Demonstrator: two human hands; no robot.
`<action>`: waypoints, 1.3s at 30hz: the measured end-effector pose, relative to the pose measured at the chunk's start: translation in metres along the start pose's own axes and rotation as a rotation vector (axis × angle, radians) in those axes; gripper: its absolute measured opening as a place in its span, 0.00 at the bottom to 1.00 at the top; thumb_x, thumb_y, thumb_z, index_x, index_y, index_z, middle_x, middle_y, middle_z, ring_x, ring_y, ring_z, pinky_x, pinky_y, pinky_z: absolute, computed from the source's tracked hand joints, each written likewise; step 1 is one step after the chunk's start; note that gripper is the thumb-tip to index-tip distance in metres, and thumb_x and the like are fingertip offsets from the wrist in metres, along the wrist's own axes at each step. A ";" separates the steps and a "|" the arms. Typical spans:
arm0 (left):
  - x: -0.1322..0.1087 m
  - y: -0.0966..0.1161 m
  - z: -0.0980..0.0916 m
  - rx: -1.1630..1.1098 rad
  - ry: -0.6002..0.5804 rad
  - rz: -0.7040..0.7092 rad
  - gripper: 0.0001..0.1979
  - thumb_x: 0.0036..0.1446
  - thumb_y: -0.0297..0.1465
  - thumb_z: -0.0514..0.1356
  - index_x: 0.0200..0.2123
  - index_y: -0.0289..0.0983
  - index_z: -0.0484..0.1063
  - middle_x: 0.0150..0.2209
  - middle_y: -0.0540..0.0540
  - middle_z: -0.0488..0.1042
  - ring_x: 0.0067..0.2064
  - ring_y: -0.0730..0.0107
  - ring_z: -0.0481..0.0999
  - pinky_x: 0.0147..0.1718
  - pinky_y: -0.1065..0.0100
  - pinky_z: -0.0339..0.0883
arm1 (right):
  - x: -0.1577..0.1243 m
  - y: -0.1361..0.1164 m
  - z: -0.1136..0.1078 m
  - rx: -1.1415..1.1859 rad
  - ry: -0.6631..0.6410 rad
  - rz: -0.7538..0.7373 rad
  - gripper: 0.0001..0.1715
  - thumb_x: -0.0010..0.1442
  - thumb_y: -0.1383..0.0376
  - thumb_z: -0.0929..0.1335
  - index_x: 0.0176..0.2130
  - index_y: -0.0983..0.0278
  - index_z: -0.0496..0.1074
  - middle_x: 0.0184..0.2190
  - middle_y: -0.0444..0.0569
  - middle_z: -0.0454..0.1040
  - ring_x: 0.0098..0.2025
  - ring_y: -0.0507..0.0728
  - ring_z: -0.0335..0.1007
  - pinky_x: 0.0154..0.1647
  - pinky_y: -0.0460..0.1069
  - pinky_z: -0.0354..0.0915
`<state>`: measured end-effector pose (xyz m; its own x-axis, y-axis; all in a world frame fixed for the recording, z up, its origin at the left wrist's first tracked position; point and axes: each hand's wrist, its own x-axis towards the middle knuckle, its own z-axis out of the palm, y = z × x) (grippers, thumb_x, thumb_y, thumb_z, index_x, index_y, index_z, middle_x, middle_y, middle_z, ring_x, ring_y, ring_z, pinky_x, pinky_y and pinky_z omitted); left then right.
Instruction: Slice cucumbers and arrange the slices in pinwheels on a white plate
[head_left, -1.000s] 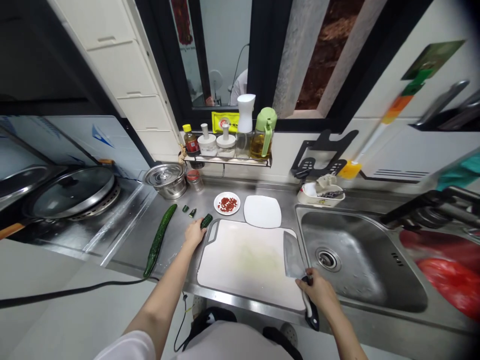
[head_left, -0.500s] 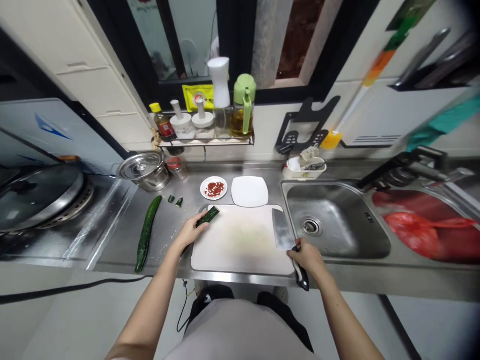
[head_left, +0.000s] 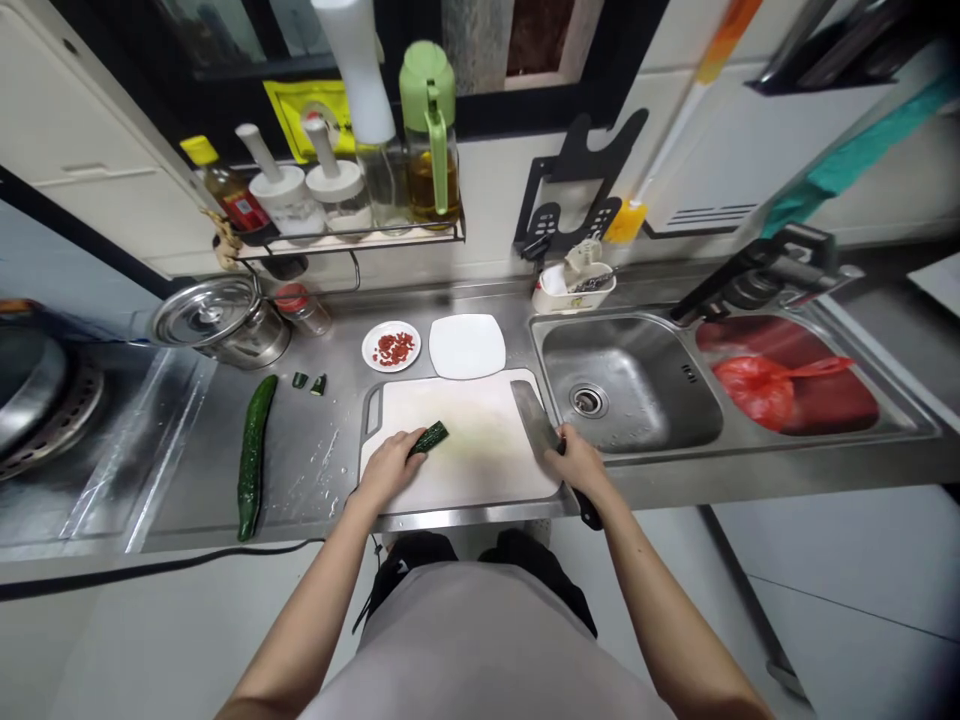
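Observation:
My left hand [head_left: 394, 467] is closed around a dark green piece of cucumber [head_left: 433, 437] over the left half of the white cutting board [head_left: 480, 480]. In my right hand [head_left: 576, 460] is a kitchen knife [head_left: 534, 418], its broad blade pointing away from me along the board's right edge. The knife's black handle sticks out below that hand. To the left, a whole cucumber [head_left: 256, 455] lies on the steel counter, and two small cucumber ends [head_left: 318, 385] rest behind it. Part of the held cucumber is hidden by my fingers.
Behind the board are a white plate of chopped red pieces [head_left: 392, 347] and a bare white plate [head_left: 466, 346]. The sink [head_left: 630, 390] borders the right side. A lidded pot [head_left: 225, 320] and a red-capped jar [head_left: 302, 307] stand back left, below a condiment rack [head_left: 352, 238].
The camera view has shifted. My left hand has brought the cucumber piece further in over the board. The knife in my right hand has turned, so its blade face looks narrower.

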<state>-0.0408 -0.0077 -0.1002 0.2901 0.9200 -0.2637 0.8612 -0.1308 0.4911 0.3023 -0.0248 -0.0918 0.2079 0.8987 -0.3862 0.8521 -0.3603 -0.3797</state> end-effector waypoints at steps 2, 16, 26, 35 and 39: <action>-0.001 0.002 0.004 0.041 -0.002 -0.009 0.25 0.62 0.35 0.55 0.62 0.44 0.62 0.50 0.43 0.73 0.53 0.58 0.71 0.52 0.64 0.63 | -0.001 -0.006 -0.002 -0.023 -0.028 0.001 0.16 0.54 0.63 0.65 0.45 0.63 0.66 0.29 0.46 0.73 0.32 0.56 0.67 0.30 0.45 0.52; 0.001 0.006 0.014 0.123 0.144 0.117 0.30 0.58 0.28 0.55 0.64 0.43 0.59 0.51 0.44 0.70 0.51 0.60 0.69 0.52 0.63 0.63 | -0.027 -0.085 0.016 -0.201 -0.232 -0.233 0.15 0.68 0.60 0.58 0.46 0.63 0.69 0.38 0.53 0.78 0.40 0.58 0.73 0.33 0.47 0.54; 0.015 -0.005 0.028 0.073 0.285 0.283 0.19 0.65 0.35 0.53 0.59 0.44 0.67 0.47 0.45 0.74 0.47 0.65 0.73 0.46 0.65 0.69 | -0.032 -0.118 0.024 -0.268 -0.263 -0.332 0.22 0.69 0.63 0.53 0.57 0.66 0.62 0.39 0.56 0.77 0.43 0.60 0.74 0.40 0.49 0.61; 0.016 -0.010 0.030 0.060 0.285 0.361 0.18 0.65 0.33 0.54 0.57 0.43 0.71 0.47 0.44 0.74 0.47 0.65 0.73 0.47 0.63 0.71 | -0.035 -0.120 0.029 -0.283 -0.271 -0.389 0.23 0.69 0.63 0.53 0.57 0.67 0.64 0.40 0.57 0.77 0.42 0.60 0.74 0.39 0.49 0.62; 0.017 -0.009 0.031 0.057 0.288 0.363 0.18 0.65 0.33 0.54 0.56 0.43 0.71 0.47 0.43 0.74 0.46 0.64 0.73 0.47 0.63 0.71 | -0.035 -0.123 0.026 -0.291 -0.281 -0.392 0.23 0.69 0.64 0.54 0.57 0.66 0.65 0.40 0.57 0.78 0.43 0.60 0.75 0.40 0.49 0.63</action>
<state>-0.0313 -0.0021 -0.1347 0.4563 0.8750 0.1617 0.7494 -0.4758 0.4604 0.1780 -0.0187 -0.0531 -0.2525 0.8360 -0.4871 0.9456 0.1064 -0.3076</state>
